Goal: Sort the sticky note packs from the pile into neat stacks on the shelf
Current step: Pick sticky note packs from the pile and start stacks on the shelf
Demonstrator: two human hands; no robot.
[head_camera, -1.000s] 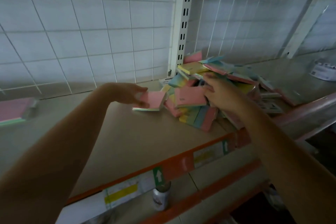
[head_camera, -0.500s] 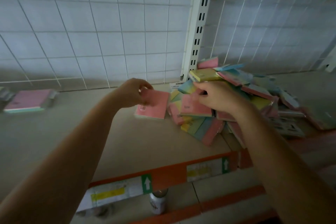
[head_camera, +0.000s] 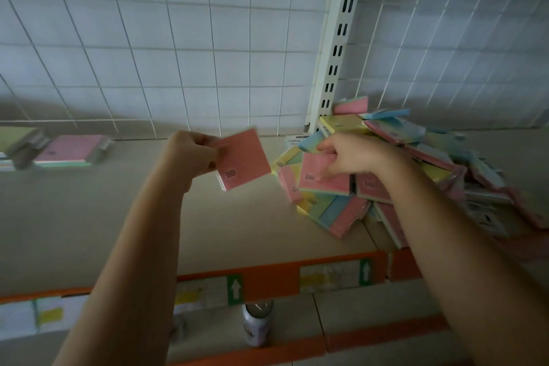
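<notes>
My left hand (head_camera: 191, 157) grips a pink sticky note pack (head_camera: 242, 159) by its left edge and holds it tilted above the beige shelf (head_camera: 148, 217). My right hand (head_camera: 353, 154) pinches a second pink pack (head_camera: 319, 177) at the near left side of the pile (head_camera: 416, 157), a loose heap of pink, yellow and blue packs against the white upright. At the far left of the shelf lie a pink-topped stack (head_camera: 71, 151) and a greenish stack (head_camera: 17, 140), both blurred.
A white wire-grid back panel (head_camera: 178, 53) closes the shelf behind. A slotted white upright (head_camera: 332, 68) stands beside the pile. An orange price rail (head_camera: 267, 279) with labels edges the shelf front. Below it, a can (head_camera: 257, 324) stands on the lower shelf.
My left hand has lifted its pink pack off the shelf and drawn it left, away from the pile. My right hand has closed on a pink pack in the pile. The view panned left.
</notes>
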